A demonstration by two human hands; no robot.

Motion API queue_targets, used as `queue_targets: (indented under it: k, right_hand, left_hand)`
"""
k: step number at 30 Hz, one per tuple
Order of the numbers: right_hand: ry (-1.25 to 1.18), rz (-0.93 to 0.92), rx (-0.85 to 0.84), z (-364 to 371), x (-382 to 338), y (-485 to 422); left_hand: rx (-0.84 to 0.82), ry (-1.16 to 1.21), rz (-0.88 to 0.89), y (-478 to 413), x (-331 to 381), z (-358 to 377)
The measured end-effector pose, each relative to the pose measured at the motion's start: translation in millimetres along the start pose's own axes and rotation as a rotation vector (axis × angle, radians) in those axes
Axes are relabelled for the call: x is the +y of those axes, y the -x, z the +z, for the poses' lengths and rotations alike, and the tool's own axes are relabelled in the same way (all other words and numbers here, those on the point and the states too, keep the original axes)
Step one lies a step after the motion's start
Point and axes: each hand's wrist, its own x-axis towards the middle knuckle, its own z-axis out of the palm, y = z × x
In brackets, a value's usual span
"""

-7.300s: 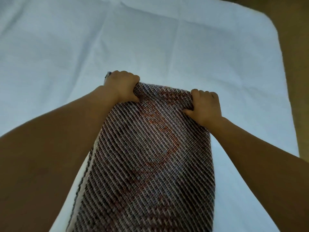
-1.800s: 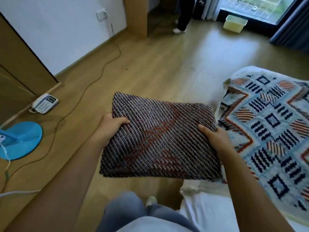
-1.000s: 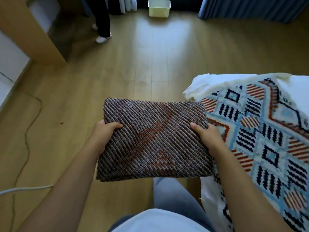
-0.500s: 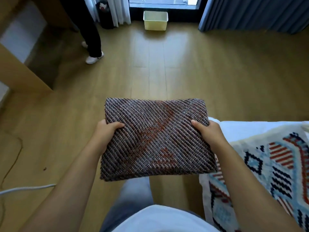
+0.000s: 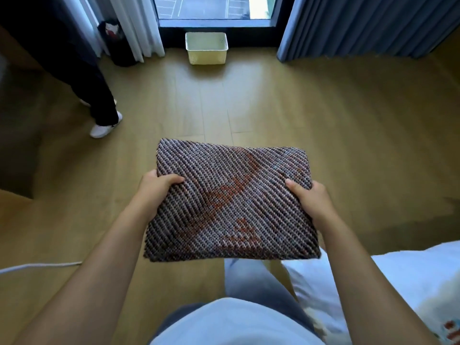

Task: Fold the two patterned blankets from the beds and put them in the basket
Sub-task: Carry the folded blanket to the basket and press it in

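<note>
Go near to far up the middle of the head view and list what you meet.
Nearest first: pale shirt → jeans-clad leg → folded brown patterned blanket, gripped at its sides by the left hand and right hand → wooden floor → pale yellow basket → window.

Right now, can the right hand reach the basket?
Probably not yet. The basket stands far off across the floor by the window, and the right hand, like the left hand, holds the blanket. The floor between looks free to walk.
</note>
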Motion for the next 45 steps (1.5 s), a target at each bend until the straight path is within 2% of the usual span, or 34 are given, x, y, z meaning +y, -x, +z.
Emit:
queue_targets:
  k: [9,14,17,27,34,40,45]
  right_hand:
    - [-0.004,-0.028,-0.112,23.4,-149.3,-226.8]
    - [0.056,-0.026,-0.173,63.8,-227.4,-341.4]
    - [0.074,-0.023,-0.174,95.5,-269.5,-409.4]
    - [0.052,-0.007,-0.060,176.6,-421.1,-607.7]
    - [-0.029,-0.012,0.005,200.0,-499.5,-784.9]
    - [0.046,-0.063,-0.006,206.3,-587.1,-938.9]
    - [0.079,-0.044,0.042,223.3,-644.1,-1049.0]
  left_hand:
    - [0.035,0.054,-0.026,-185.9,143.7,56.0]
    - [0.080,0.075,-0.044,-291.4,213.5,64.8]
    - [0.047,0.104,-0.071,-363.6,254.3,63.9]
    - [0.008,0.123,-0.089,-597.9,439.7,73.8]
    - [-0.021,0.119,-0.050,-763.8,552.1,140.1]
    - [0.029,0.145,-0.001,-880.6,642.7,195.4]
    - [0.040,0.048,0.036,-983.4,711.3,224.0]
